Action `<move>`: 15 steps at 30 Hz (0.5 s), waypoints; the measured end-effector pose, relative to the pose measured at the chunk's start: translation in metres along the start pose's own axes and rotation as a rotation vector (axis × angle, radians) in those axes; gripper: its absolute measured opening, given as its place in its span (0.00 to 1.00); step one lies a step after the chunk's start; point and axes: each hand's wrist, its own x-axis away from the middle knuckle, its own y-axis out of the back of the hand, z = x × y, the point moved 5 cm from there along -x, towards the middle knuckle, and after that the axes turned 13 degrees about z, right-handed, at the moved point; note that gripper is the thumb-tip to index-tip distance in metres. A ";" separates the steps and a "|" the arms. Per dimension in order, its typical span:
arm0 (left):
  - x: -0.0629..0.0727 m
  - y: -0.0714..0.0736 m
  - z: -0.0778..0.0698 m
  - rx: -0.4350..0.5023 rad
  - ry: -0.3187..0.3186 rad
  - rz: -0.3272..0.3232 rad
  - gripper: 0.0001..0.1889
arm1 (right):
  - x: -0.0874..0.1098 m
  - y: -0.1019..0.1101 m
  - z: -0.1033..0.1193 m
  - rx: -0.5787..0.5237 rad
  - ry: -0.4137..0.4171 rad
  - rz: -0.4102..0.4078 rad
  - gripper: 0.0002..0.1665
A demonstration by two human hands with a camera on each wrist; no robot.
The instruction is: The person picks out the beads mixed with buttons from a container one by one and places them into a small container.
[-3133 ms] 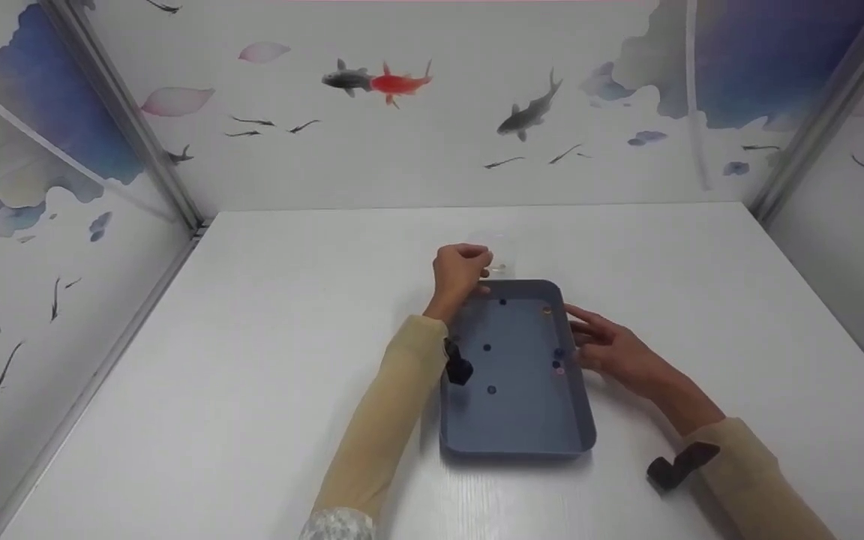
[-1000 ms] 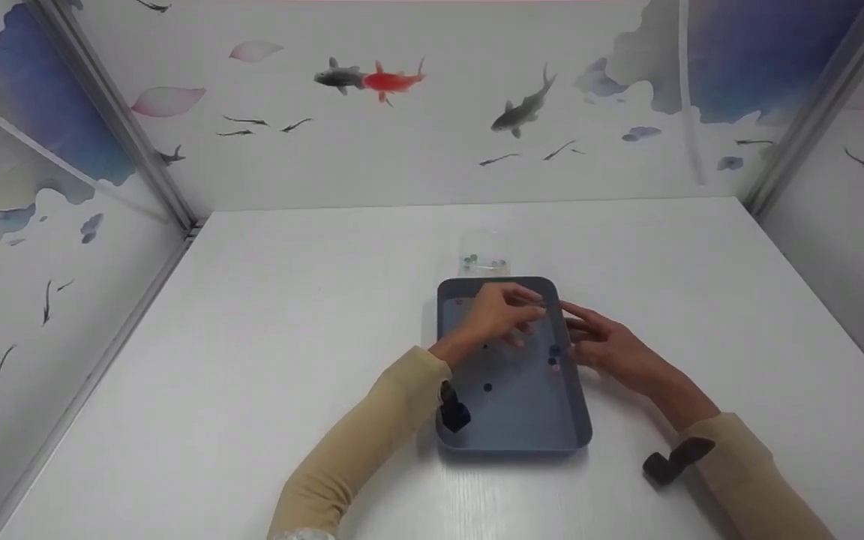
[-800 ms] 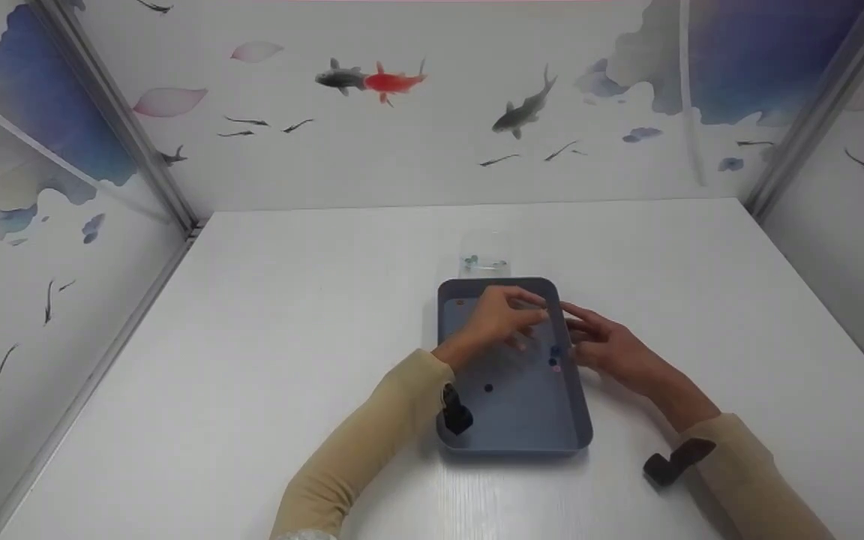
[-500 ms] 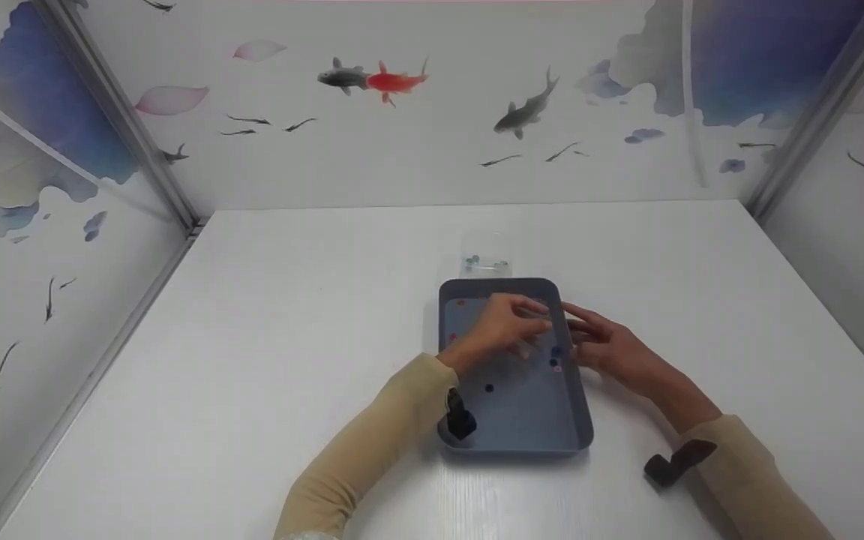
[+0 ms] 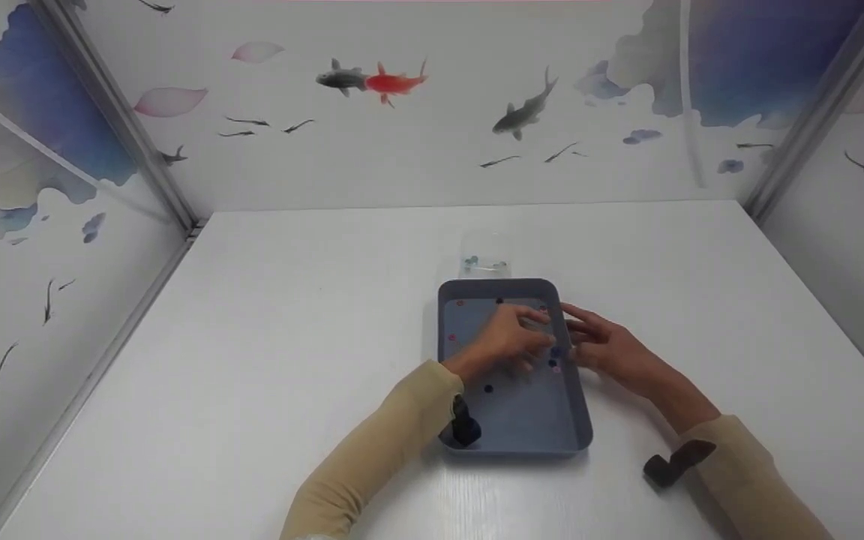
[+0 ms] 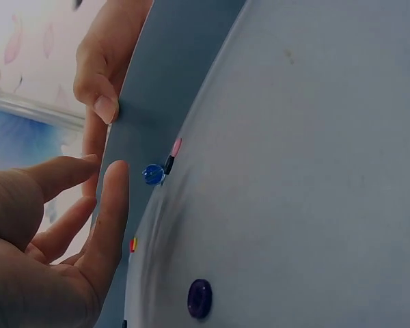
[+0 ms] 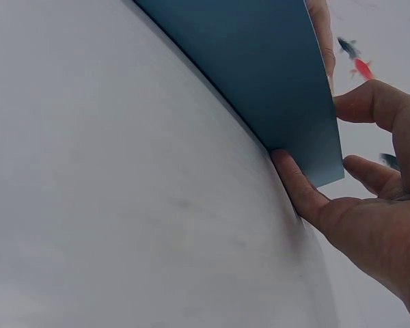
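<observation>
A grey-blue rectangular tray (image 5: 526,427) on the white table has several small buttons or beads scattered on its floor. My left hand (image 5: 511,334) hovers inside it near the right wall, fingers loosely spread with nothing between them. In the left wrist view, the fingertips are close to a clear blue bead (image 6: 153,174). Pink (image 6: 176,147) and black (image 6: 169,165) pieces lie beside that bead, and a dark purple ring-shaped piece (image 6: 199,298) lies nearer. My right hand (image 5: 616,349) touches the tray's right outer wall with extended fingers.
Behind the tray is a clear container (image 5: 486,244) with several small pieces visible inside. Two red pieces, one near the far left corner (image 5: 460,303) and another by the left wall (image 5: 452,337), lie in the tray. Printed walls (image 5: 402,150) enclose the table.
From beside the clear container behind the tray, my left hand has come into the tray, then edged along the right wall towards the blue bead. My right hand has stayed at the tray's side.
</observation>
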 end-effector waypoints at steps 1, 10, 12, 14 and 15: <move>0.000 -0.001 0.001 -0.006 0.002 -0.001 0.21 | 0.000 0.000 0.000 0.006 -0.002 0.000 0.46; -0.004 -0.003 0.005 0.009 0.018 0.003 0.21 | 0.000 0.000 -0.001 -0.014 0.010 0.018 0.46; -0.004 -0.004 0.005 0.010 0.019 0.011 0.20 | 0.001 0.000 -0.001 -0.018 0.013 0.019 0.46; -0.004 -0.004 0.005 0.007 0.023 0.011 0.20 | 0.001 0.000 -0.001 -0.021 0.014 0.020 0.46; -0.004 -0.004 0.005 0.004 0.026 0.007 0.19 | 0.001 0.000 -0.001 -0.025 0.015 0.020 0.46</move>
